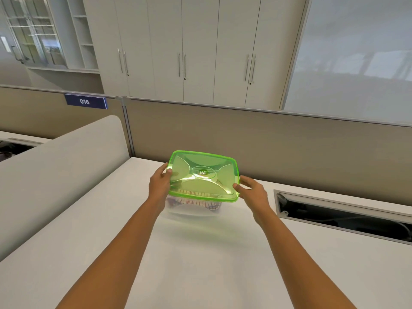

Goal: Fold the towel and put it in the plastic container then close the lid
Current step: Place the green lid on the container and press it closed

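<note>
An open-plan office is shown. A white desk (pixel 200 264) fills the lower part of the frame and is bounded at the back by a low beige partition (pixel 267 139), with a rounded grey divider (pixel 55 170) along its left side. A blue number plate (pixel 85 101) reading 016 is fixed to the partition at the left of the frame. A cable slot (pixel 343 215) is cut into the desk at the right. Tall white cupboards (pixel 189 47) with slim metal handles are ranged across the top centre, open shelves (pixel 83 32) are seen at the upper left, and a frosted glass wall (pixel 356 52) stands at the upper right.
</note>
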The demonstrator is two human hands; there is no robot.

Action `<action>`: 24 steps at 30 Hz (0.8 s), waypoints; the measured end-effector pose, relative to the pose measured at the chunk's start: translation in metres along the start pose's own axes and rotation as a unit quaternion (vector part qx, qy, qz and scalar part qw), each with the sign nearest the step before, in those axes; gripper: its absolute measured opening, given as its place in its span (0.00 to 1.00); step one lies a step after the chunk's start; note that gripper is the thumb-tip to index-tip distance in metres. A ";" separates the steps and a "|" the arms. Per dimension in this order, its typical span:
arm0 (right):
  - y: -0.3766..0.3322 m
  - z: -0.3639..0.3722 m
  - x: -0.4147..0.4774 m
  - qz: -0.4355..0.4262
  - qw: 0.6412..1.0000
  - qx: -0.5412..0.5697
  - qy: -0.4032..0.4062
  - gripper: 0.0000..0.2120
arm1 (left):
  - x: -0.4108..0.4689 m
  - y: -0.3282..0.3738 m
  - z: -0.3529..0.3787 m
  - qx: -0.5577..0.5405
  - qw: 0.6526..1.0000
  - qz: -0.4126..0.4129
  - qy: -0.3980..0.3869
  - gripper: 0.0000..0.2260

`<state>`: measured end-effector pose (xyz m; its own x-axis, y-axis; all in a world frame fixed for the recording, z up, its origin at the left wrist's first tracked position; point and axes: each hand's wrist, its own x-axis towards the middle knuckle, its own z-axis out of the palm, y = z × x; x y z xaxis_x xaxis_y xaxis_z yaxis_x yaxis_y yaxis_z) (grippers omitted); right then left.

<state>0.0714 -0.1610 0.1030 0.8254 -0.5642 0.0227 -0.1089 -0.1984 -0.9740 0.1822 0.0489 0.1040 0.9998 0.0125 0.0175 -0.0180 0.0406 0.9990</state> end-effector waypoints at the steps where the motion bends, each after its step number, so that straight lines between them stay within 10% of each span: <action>1: 0.000 0.005 0.003 0.001 1.000 -0.013 -0.003 0.19 | 0.006 -0.002 0.000 0.034 0.999 0.006 0.007 0.16; 10: 0.009 0.039 0.033 0.025 0.995 -0.091 -0.013 0.22 | 0.049 -0.023 -0.003 0.256 0.966 0.013 0.040 0.17; 24: 0.017 0.056 0.049 0.047 0.990 -0.135 0.000 0.21 | 0.069 -0.049 0.002 0.244 0.968 -0.046 0.043 0.15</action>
<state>0.1411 -0.1475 0.0747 0.8048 -0.5900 -0.0652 -0.3292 -0.3522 -0.8761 0.2518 0.0454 0.0562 0.9918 0.1154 -0.0544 0.0994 -0.4311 0.8968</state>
